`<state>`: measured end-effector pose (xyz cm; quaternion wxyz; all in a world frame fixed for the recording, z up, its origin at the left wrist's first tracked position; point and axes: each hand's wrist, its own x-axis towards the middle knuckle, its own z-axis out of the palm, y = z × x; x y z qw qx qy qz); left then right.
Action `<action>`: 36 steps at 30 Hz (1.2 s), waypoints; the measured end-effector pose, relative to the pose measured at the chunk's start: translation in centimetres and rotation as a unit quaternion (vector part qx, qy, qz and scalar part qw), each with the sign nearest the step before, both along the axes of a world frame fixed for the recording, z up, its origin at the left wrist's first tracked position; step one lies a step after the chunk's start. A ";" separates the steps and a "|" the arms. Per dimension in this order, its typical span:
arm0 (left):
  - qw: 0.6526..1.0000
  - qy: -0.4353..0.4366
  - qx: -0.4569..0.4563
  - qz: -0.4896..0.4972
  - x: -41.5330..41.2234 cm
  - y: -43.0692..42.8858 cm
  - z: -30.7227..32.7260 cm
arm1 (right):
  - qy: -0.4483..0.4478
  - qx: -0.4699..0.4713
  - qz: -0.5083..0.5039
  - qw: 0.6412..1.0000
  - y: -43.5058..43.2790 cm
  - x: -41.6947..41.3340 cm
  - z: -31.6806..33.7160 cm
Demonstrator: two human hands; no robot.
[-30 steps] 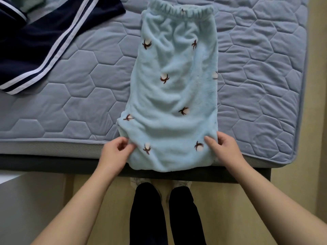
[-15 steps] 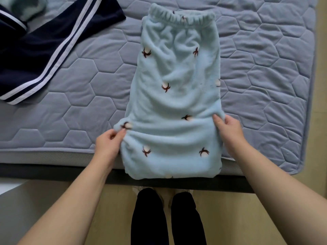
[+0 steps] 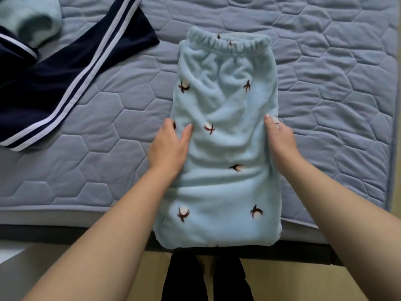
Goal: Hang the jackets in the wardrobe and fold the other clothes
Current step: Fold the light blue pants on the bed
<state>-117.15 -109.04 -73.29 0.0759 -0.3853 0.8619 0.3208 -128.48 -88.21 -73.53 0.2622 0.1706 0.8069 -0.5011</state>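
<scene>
A pair of pale blue fleece trousers (image 3: 225, 148), printed with brown-and-white cotton bolls, lies on the grey-blue quilted mattress (image 3: 336, 94). The gathered waistband is at the far end, and the near folded end hangs just over the bed's edge. The left hand (image 3: 168, 148) grasps the trousers' left edge, thumb on top, fingers tucked out of sight beneath. The right hand (image 3: 280, 140) holds the right edge the same way. Further up on the left lie a navy garment with white stripes (image 3: 65, 83) and, touching it in the corner, a blurred pale green fleece piece (image 3: 32, 18).
</scene>
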 end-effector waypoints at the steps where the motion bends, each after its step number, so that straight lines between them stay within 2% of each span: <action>1: 0.999 -0.013 -0.033 0.001 -0.9 -0.1 -0.5 | 0.034 0.032 0.014 0.999 -0.4 -0.5 -0.3; 3: 0.996 -0.027 -0.077 0.025 -1.7 -1.3 -1.5 | 0.084 0.099 0.023 0.991 -0.4 -1.4 -1.1; 6: 0.995 -0.045 -0.084 0.011 -1.8 -2.9 -2.5 | 0.076 0.159 0.048 0.983 0.2 -2.0 -2.1; 9: 0.998 -0.033 -0.051 0.023 -3.2 -3.7 -1.8 | 0.068 0.150 0.064 0.984 -0.2 -2.8 -1.8; 15: 1.000 0.013 0.004 0.009 -11.9 -4.9 -0.7 | 0.134 0.141 0.086 0.977 -3.7 -9.4 -0.4; 19: 0.999 -0.011 -0.044 0.030 -15.8 -6.5 -1.8 | 0.200 0.206 0.110 0.951 -5.0 -13.4 -1.0; 21: 0.998 -0.017 -0.044 0.041 -16.2 -7.2 -2.2 | 0.198 0.234 0.113 0.945 -4.8 -14.0 -1.5; 24: 0.996 0.052 -0.069 0.034 -15.9 -6.5 -1.4 | 0.202 0.221 0.094 0.949 -5.3 -13.5 -0.8; 26: 0.980 0.137 -0.134 -0.050 -14.5 -5.2 -0.2 | 0.286 0.238 0.142 0.917 -5.5 -11.4 0.4; 28: 0.945 0.185 -0.182 -0.197 -12.6 -3.6 0.4 | 0.371 0.260 0.237 0.860 -5.4 -8.2 1.0; 29: 0.926 0.177 -0.197 -0.270 -12.0 -3.0 0.3 | 0.385 0.271 0.297 0.831 -5.4 -6.9 0.8; 31: 0.897 0.112 -0.220 -0.368 -12.4 -2.2 -1.0 | 0.352 0.304 0.398 0.791 -5.8 -6.3 -0.5; 33: 0.891 0.034 -0.232 -0.390 -14.2 -2.5 -2.6 | 0.293 0.347 0.435 0.777 -6.6 -7.8 -2.4; 36: 0.888 -0.008 -0.260 -0.380 -16.0 -3.5 -5.5 | 0.285 0.373 0.439 0.766 -7.2 -9.7 -5.4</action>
